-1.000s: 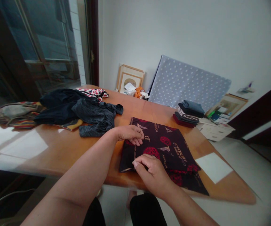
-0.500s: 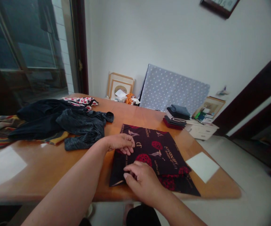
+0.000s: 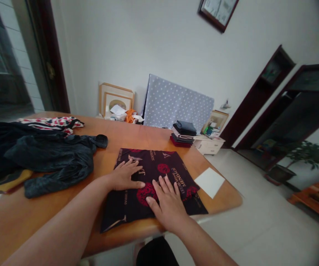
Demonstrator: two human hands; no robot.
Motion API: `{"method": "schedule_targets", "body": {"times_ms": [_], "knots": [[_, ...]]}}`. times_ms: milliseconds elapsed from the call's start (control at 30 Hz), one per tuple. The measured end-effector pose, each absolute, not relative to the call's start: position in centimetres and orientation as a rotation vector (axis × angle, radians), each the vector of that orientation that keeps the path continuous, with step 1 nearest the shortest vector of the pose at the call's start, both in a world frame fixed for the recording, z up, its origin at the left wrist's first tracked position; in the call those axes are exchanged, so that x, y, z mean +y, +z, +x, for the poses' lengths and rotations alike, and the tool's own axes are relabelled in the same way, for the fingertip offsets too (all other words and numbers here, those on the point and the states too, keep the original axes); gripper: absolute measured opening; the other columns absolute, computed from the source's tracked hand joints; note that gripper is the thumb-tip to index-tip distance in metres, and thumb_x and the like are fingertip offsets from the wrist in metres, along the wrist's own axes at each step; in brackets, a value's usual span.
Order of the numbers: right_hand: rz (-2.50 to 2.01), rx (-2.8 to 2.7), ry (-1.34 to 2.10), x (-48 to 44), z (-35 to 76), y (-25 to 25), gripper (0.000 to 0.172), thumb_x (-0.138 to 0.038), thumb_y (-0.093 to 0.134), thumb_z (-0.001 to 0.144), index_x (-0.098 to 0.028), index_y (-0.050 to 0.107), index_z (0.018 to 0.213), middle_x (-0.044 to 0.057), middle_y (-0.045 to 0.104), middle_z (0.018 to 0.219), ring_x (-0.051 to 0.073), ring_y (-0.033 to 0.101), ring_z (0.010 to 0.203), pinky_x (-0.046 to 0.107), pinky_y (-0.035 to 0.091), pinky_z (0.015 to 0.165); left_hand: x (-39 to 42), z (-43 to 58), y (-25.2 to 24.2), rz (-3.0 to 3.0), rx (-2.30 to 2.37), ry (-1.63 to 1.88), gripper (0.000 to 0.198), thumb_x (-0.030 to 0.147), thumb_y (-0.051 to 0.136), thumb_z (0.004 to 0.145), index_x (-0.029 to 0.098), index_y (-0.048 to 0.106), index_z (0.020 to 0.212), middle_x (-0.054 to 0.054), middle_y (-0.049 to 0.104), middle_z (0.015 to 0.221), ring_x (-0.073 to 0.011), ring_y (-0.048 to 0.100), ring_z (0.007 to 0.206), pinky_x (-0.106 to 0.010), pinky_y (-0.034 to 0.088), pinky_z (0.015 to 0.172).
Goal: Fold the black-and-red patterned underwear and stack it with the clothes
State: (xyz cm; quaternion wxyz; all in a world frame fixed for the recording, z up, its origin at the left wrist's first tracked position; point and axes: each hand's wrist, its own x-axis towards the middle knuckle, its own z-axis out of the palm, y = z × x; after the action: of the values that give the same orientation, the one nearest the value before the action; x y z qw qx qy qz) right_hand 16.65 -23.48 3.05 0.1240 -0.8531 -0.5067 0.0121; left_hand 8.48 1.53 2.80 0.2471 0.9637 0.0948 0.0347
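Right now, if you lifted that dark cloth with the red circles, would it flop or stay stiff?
Probably flop: the dark cloth lies flat and limp on the table. It looks fairly light, and it might slide easily, since the tabletop is glossy.

dark maroon cloth (image 3: 155,164) w/ red round motifs & pale lettering, folded flat into a rough square. lies smooth on the wood table (image 3: 145,142), right by its near edge.

My room, listed: white wall (image 3: 137,48); dark-framed picture (image 3: 218,10), hung high; polka-dot board (image 3: 177,103), leaning against the wall; dark wooden door frame (image 3: 50,55), at left; pale floor (image 3: 256,207); potted plant (image 3: 306,159), beyond.
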Motion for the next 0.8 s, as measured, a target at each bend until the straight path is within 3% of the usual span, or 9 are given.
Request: {"method": "schedule_targets", "body": {"times_ms": [100,300,433,633,800], "knots": [[-2.467,-1.493,0.06,-24.7,15.9,2.8,0.067,-0.062,0.032,0.098,-0.028,0.03,0.155,0.006,0.021,0.163,0.031,0.007,0.152,0.06,0.008,0.119,1.2,8.3,2.9,2.744,0.286,-0.044,0.106,0.086,0.055,0.067,0.027,0.035,0.153,-0.012,0.018,0.163,-0.0384,0.001,0.151,-0.061,0.004,0.118],[-2.403,-1.422,0.089,-25.9,18.1,4.5,0.065,-0.063,0.028,0.099,-0.024,0.044,0.149,0.008,0.034,0.158,0.026,0.025,0.149,0.048,0.023,0.12,1.4,8.3,3.4,2.789,0.284,-0.089,0.112,0.089,0.054,0.065,0.028,0.029,0.155,-0.012,0.015,0.164,-0.0381,-0.001,0.151,-0.061,0.004,0.118],[-2.561,-1.277,0.006,-26.7,20.7,3.9,0.076,-0.065,0.027,0.097,-0.015,0.033,0.154,0.011,0.023,0.162,0.028,0.012,0.152,0.049,0.016,0.121,1.5,8.3,3.3,2.807,0.278,-0.106,0.115,0.089,0.054,0.064,0.028,0.026,0.156,-0.011,0.012,0.164,-0.0379,-0.004,0.151,-0.062,0.004,0.118],[-2.701,-1.223,0.112,-29.0,21.8,1.7,0.083,-0.071,0.026,0.094,-0.015,0.026,0.156,0.009,0.016,0.164,0.028,0.011,0.152,0.048,0.014,0.122,1.9,8.3,2.8,2.791,0.257,-0.09,0.112,0.086,0.059,0.064,0.03,0.026,0.156,-0.01,0.012,0.164,-0.0386,-0.004,0.151,-0.063,0.002,0.117],[-2.63,-1.213,0.085,-29.3,23.1,2.6,0.079,-0.068,0.029,0.095,-0.013,0.038,0.152,0.012,0.034,0.158,0.027,0.025,0.149,0.045,0.023,0.121,2.1,8.3,2.4,2.77,0.256,-0.067,0.112,0.084,0.062,0.063,0.031,0.028,0.155,-0.01,0.013,0.164,-0.0392,-0.003,0.15,-0.063,0.001,0.117]]}}
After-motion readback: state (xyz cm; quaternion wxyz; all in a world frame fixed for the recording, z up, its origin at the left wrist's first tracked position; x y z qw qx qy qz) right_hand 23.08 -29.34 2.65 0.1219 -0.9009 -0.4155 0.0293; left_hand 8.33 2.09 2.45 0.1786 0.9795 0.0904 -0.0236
